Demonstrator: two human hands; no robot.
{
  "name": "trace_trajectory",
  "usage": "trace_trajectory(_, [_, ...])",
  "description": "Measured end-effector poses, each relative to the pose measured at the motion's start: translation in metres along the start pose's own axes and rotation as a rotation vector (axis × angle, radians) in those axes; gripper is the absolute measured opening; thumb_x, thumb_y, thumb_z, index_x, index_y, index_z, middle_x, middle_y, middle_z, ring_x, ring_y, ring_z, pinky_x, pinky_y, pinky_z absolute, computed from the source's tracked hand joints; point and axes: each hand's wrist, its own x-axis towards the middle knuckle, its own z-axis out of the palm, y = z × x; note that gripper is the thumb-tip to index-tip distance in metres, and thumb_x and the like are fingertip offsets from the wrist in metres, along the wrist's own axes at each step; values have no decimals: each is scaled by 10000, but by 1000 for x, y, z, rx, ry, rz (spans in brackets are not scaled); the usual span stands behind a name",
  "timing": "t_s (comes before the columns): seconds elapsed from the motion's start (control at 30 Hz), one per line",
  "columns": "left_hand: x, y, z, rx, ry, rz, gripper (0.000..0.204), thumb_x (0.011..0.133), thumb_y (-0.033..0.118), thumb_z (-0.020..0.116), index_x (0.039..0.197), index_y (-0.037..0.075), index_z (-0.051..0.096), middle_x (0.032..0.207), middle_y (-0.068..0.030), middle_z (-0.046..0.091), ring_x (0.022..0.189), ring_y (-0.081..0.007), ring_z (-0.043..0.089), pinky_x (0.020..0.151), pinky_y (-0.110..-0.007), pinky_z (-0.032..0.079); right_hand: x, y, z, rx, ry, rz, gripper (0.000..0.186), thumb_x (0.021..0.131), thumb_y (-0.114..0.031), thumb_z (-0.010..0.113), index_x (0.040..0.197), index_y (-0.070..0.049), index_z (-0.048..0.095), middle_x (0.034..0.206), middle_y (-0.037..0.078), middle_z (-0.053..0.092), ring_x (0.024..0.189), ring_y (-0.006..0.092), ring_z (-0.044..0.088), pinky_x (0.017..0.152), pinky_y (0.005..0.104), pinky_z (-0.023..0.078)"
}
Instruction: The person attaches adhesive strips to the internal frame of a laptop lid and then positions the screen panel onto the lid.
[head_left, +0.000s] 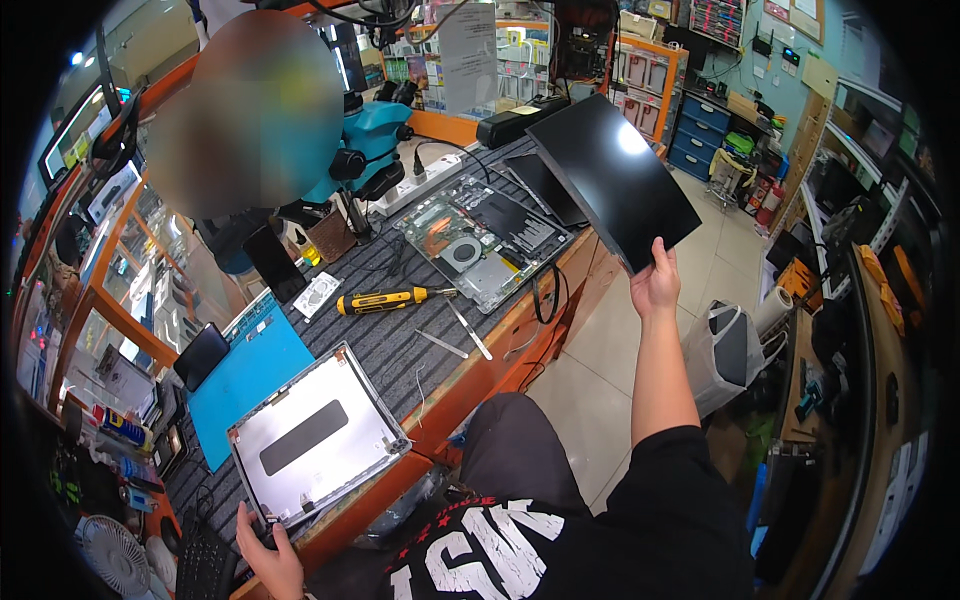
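Observation:
My right hand [656, 278] grips the lower edge of a thin black laptop screen panel [625, 180], holding it raised and tilted beyond the bench's right end. A bright reflection shows on its dark face. My left hand [268, 555] is at the near left corner of a silver laptop lid [350, 460], fingers apart; I cannot tell if they touch it. The lid lies inner side up, with a dark strip in its middle. An opened laptop base [480, 245] with a bare fan, circuit board and battery lies farther back.
A yellow electric screwdriver [385, 299], tweezers [470, 332] and a blue mat [260, 365] lie on the grey ribbed bench. Behind stand a teal microscope [372, 135] and a white power strip [425, 185]. A bagged bin [718, 350] stands on the floor at right.

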Motion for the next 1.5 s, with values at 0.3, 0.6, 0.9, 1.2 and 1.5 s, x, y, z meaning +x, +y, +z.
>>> trace_trajectory(0.3, [-2,78,-22,144,217,361,627,917,327,939,1387,-23,714,1396,-263,675,1301,-464,631,1136,-564,479,-86,-27,59,84,-91,33,338,1222,-266,518,1523,-119,564,1479,120,731,1276,314,768,979,495,686])
trace_trajectory(0.6, [4,111,25,55,-68,616,281,846,90,863,1120,92,800,1065,-68,696,1066,-330,635,1093,-568,404,-149,-8,105,243,-222,379,420,1212,-225,504,1607,-85,529,1502,141,729,1340,338,740,1076,526,645])
trace_trajectory(0.9, [7,121,23,43,-83,703,292,841,78,867,1126,116,819,1060,-54,703,1024,-291,648,1021,-518,415,-238,11,172,447,-477,812,504,1128,-94,579,1613,35,522,1578,202,658,1441,340,672,1244,535,520])
trace_trajectory(1.2, [3,117,38,51,-32,639,286,872,64,807,1155,101,829,1043,-57,698,1015,-287,642,977,-498,405,-283,26,207,456,-618,1041,525,1117,-70,631,1624,-60,496,1523,138,657,1382,280,685,1140,521,589])
trace_trajectory(1.5, [-2,99,5,34,-129,636,266,854,16,789,1077,153,834,992,-37,699,943,-286,637,851,-451,440,-298,34,209,379,-588,958,524,1096,-12,616,1611,-9,520,1571,178,647,1453,341,648,1232,587,504])
